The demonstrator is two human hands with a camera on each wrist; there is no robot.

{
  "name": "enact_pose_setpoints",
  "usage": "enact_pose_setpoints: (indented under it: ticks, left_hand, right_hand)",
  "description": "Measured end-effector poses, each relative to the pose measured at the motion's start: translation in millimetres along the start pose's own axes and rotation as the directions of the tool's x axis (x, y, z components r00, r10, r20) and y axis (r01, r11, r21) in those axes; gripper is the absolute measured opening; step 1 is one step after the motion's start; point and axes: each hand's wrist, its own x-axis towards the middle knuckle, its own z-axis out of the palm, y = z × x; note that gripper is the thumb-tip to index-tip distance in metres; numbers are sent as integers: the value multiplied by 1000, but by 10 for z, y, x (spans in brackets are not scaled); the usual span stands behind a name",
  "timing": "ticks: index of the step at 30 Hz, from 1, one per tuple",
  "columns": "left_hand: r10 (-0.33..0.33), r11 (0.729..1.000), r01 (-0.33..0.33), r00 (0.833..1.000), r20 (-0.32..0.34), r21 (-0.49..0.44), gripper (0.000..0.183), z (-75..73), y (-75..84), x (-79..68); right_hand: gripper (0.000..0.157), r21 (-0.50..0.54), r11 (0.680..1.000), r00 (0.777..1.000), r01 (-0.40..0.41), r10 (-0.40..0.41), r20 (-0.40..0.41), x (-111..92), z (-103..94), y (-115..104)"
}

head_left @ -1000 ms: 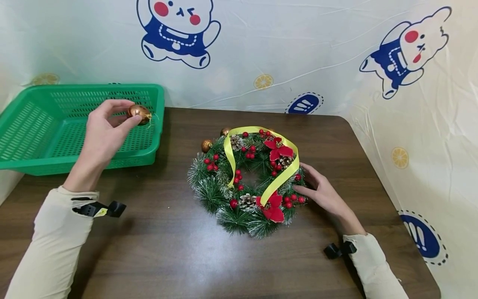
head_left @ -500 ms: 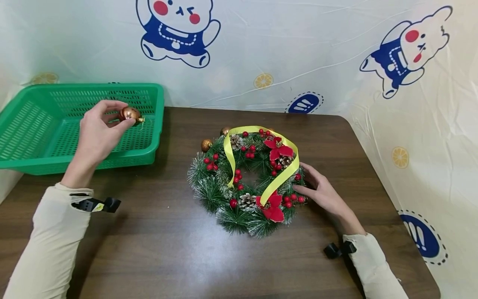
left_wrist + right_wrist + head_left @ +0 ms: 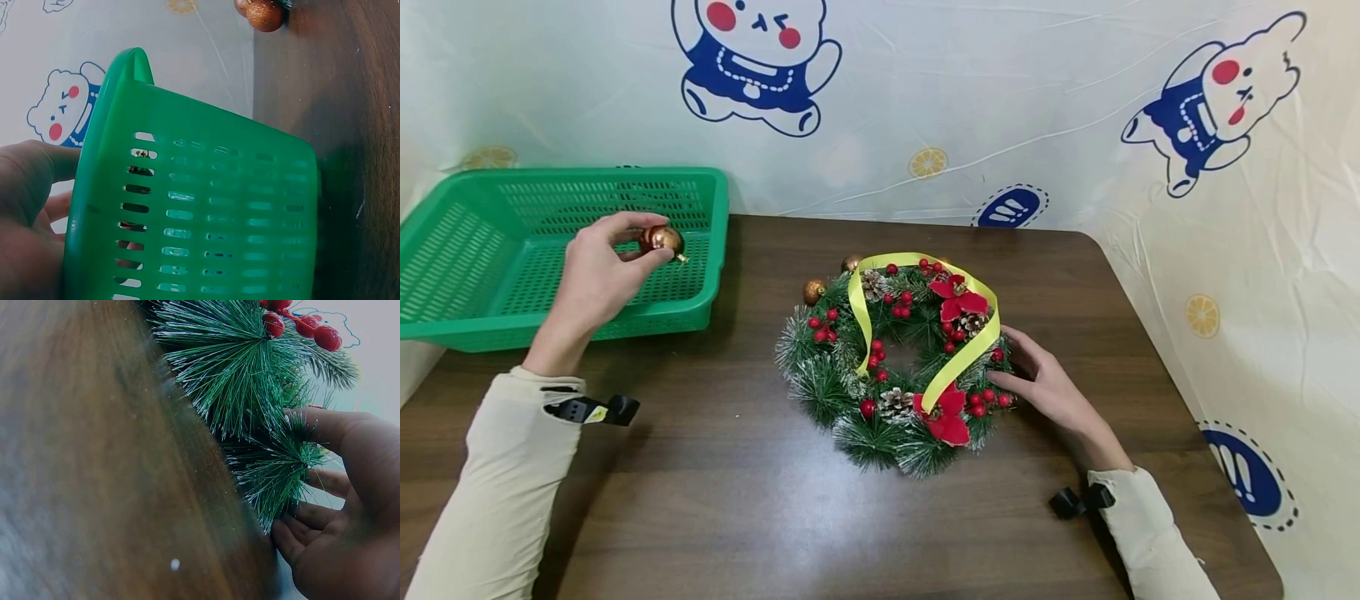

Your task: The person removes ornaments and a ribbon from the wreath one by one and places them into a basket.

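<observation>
My left hand (image 3: pixel 597 267) pinches a shiny copper Christmas bauble (image 3: pixel 664 240) with a small gold cap, held over the inside of the green plastic basket (image 3: pixel 718 275). In the left wrist view the basket's perforated wall (image 3: pixel 237 137) hides the bauble and most of the fingers. At the centre of the table lies a Christmas wreath (image 3: pixel 827 392) of frosted green sprigs, with red berries, red flowers, pinecones and a loop of yellow ribbon (image 3: pixel 958 367). My right hand (image 3: pixel 1048 383) holds the wreath's right edge, with thumb and fingers bent around the outer sprigs (image 3: pixel 275 469).
Two more copper baubles show at the wreath's upper left, a glittery one (image 3: pixel 814 292) and a smoother one (image 3: pixel 852 263). The brown wooden table (image 3: pixel 737 500) meets a cartoon-printed sheet (image 3: pixel 880 100) at the back and right.
My left hand has moved left with the bauble, deeper over the basket, and the bauble's cap now points lower. My right hand and the wreath stay in place.
</observation>
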Motion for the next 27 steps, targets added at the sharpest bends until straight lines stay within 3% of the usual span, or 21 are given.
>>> enact_pose_setpoints:
  ticks: [13,27]
  left_hand:
    - [-37,999,36,998,43,32,41,-1,-7,-16]
    - [-32,999,32,999,-2,25,40,7,8,-25]
  right_hand:
    - [69,-4,1000,1000,-2,2,3,-6,4,-31]
    - [69,-2,1000,1000,-8,8,-3,-5,6,-40]
